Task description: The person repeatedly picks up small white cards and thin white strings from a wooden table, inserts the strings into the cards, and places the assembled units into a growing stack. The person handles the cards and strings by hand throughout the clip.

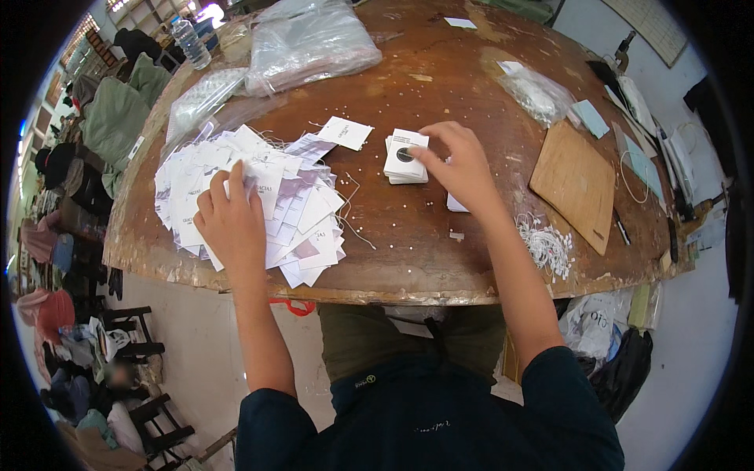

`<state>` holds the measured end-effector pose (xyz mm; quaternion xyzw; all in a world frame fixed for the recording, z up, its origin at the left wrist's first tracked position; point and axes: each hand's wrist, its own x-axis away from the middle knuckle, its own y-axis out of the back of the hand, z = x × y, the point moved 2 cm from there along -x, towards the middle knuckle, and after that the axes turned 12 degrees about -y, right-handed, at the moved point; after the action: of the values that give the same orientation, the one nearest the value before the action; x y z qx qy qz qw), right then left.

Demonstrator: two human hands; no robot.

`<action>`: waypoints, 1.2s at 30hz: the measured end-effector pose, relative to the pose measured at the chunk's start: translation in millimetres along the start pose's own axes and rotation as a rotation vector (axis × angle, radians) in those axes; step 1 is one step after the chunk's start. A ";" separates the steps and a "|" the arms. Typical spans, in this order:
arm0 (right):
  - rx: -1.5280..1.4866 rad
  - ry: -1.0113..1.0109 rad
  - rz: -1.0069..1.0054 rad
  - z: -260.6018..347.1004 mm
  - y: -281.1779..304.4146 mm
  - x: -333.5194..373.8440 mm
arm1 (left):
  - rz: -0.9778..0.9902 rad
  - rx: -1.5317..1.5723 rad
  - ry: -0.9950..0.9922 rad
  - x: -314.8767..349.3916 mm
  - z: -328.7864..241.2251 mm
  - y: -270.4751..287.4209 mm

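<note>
A heap of white paper tags [302, 228], many with thin strings, spreads over the left part of the brown table. My left hand [233, 224] rests on this heap, fingers apart and pointing away from me; I see nothing gripped in them. To the right stands a small, neat stack of white cards [402, 171], the top one marked with a black circle. My right hand [458, 161] is at the stack's right edge, thumb touching the top card by the circle and index finger curved apart from it. Under my right wrist, another white card [455, 204] is partly hidden.
A bundle of white strings [544, 247] lies near the front edge, beside a wooden board [575, 184]. Clear plastic packs [310, 51] and a water bottle [191, 43] stand at the far left. A plastic bag [538, 94] lies far right. Small white bits dot the table [440, 271].
</note>
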<state>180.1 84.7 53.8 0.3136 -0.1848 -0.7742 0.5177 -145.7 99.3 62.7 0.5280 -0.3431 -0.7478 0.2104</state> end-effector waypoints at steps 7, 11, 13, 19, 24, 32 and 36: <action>0.443 -0.032 0.275 -16.9 -13.9 -8.7 | -0.024 0.366 -0.049 22.2 -33.6 10.4; 0.410 -0.007 0.299 -27.7 -15.0 -15.4 | -0.017 0.571 -0.037 32.6 -54.2 19.9; 0.347 0.004 0.282 -29.5 -14.1 -17.9 | -0.046 0.639 -0.009 31.6 -58.2 24.9; 0.237 0.057 0.187 -32.3 -10.6 -10.3 | -0.098 0.924 0.059 24.8 -75.9 30.4; 0.126 0.050 0.227 -24.3 -3.2 -6.8 | 0.087 1.500 0.281 25.1 -98.1 20.8; 0.117 0.488 0.414 28.1 11.2 71.0 | 0.530 2.365 0.744 42.4 -137.3 13.0; 0.319 0.221 0.177 -10.0 39.3 53.6 | 0.520 2.243 0.782 54.7 -142.8 12.3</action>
<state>199.5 20.4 54.7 0.4572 -0.2740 -0.6474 0.5447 -32.3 12.4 6.9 0.5222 -0.8084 0.2383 -0.1302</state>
